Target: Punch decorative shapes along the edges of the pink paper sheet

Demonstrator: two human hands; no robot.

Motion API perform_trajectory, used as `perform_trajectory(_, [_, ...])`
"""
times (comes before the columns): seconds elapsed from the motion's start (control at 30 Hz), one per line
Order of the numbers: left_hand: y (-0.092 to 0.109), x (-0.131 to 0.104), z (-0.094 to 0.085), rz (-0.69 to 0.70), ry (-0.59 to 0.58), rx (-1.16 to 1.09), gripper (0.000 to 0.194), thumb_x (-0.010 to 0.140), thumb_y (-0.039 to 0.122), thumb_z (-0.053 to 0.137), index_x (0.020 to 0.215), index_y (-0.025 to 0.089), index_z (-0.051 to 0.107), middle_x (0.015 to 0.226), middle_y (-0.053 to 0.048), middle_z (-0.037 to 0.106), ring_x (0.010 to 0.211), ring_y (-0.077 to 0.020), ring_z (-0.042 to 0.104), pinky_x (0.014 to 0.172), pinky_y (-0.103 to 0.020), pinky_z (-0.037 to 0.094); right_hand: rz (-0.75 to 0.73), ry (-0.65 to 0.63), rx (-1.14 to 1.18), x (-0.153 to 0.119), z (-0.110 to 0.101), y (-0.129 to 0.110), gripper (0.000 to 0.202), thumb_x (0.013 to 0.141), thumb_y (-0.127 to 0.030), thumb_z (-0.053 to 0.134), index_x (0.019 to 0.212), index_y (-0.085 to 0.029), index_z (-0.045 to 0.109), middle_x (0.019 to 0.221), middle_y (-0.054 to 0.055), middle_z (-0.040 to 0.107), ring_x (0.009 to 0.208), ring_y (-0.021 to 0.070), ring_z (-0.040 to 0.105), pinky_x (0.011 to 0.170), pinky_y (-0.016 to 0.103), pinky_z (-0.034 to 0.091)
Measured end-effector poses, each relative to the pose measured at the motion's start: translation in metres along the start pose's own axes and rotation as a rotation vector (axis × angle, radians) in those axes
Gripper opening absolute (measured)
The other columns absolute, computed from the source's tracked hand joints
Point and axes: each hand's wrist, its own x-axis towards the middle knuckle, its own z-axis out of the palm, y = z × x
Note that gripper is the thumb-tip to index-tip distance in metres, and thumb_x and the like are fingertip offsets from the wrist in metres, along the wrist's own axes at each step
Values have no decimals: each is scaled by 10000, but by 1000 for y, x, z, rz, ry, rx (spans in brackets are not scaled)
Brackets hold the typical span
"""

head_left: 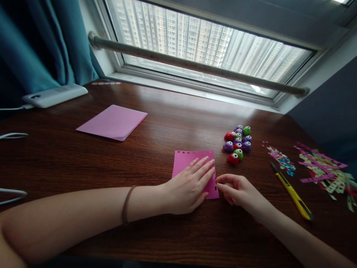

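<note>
A pink sheet of paper lies on the table, with a row of small punched shapes along its far edge and more holes down its right edge. My left hand rests flat across the sheet, fingers stretched out and covering much of it. At the sheet's right edge, the thumb and forefinger of my right hand are pinched together on the paper's margin. The fingertips hide exactly how much paper is between them.
Several craft punches stand beyond my right hand. Rightward lie a yellow utility knife, blade exposed, punched confetti and paper strips. A pink paper stack, a white device and white cables are leftward.
</note>
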Motion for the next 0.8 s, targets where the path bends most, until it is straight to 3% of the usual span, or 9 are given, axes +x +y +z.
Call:
perform_trajectory(0.1, [1, 0, 0, -6, 21, 6, 599, 837, 242, 424, 1370, 42, 239, 1465, -176, 153, 1360, -314, 53, 1107, -469, 144, 65, -18, 121, 1, 1, 2, 329, 734, -391, 644, 902, -134, 526, 473, -73, 409, 407, 42, 323, 387, 156, 192])
perform_trajectory(0.23, [2, -1, 0, -15, 105, 32, 608, 814, 241, 486, 1351, 55, 270, 1453, -192, 173, 1351, -342, 72, 1083, -520, 171, -53, 25, 30, 0, 3, 3, 268, 732, -356, 647, 820, -124, 547, 489, -63, 414, 428, 43, 348, 409, 158, 240])
perform_trajectory(0.33, [3, -4, -3, 26, 320, 66, 533, 815, 231, 521, 1293, 67, 349, 1404, -208, 261, 1323, -366, 146, 1047, -544, 222, -168, 158, -44, -2, 3, 1, 225, 762, -338, 614, 812, -123, 572, 518, -47, 426, 466, 53, 362, 437, 167, 273])
perform_trajectory(0.43, [9, -8, -9, 116, 585, 15, 333, 812, 196, 549, 1119, 86, 484, 1135, -166, 510, 1155, -306, 400, 960, -450, 366, -297, 366, -77, -6, 3, 1, 199, 784, -333, 597, 817, -137, 582, 556, -34, 462, 487, 58, 380, 443, 167, 299])
perform_trajectory(0.47, [12, -9, -10, 142, 567, -59, 226, 820, 178, 536, 1031, 101, 520, 1007, -126, 559, 1035, -253, 483, 905, -388, 414, -353, 439, -98, -8, 4, 1, 182, 791, -323, 592, 822, -144, 586, 576, -28, 491, 495, 61, 402, 448, 165, 317])
perform_trajectory(0.53, [17, -9, -13, 114, 349, -266, 108, 859, 207, 491, 895, 124, 550, 848, -69, 581, 794, -167, 548, 748, -278, 467, -478, 541, -175, -13, 6, 2, 124, 797, -279, 589, 819, -157, 600, 611, -17, 549, 504, 62, 449, 457, 158, 347])
perform_trajectory(0.63, [20, -7, -13, -33, 133, -541, 186, 873, 291, 507, 976, 142, 548, 864, -48, 614, 755, -146, 575, 681, -230, 470, -625, 523, -296, -20, 11, 2, 32, 780, -197, 609, 790, -177, 632, 600, -30, 587, 468, 44, 466, 436, 137, 345])
perform_trajectory(0.73, [19, -4, -10, -31, 125, -697, 172, 873, 252, 513, 1018, 168, 549, 938, -27, 627, 835, -137, 586, 758, -222, 460, -673, 408, -301, -23, 16, 1, 37, 767, -169, 628, 787, -186, 655, 586, -40, 599, 457, 33, 487, 435, 120, 355])
perform_trajectory(0.8, [18, -2, -10, -33, 151, -673, 120, 881, 241, 487, 913, 167, 575, 875, -12, 620, 771, -126, 580, 723, -210, 456, -655, 333, -260, -23, 18, 1, 47, 775, -167, 621, 796, -181, 661, 593, -36, 609, 471, 37, 516, 450, 117, 378])
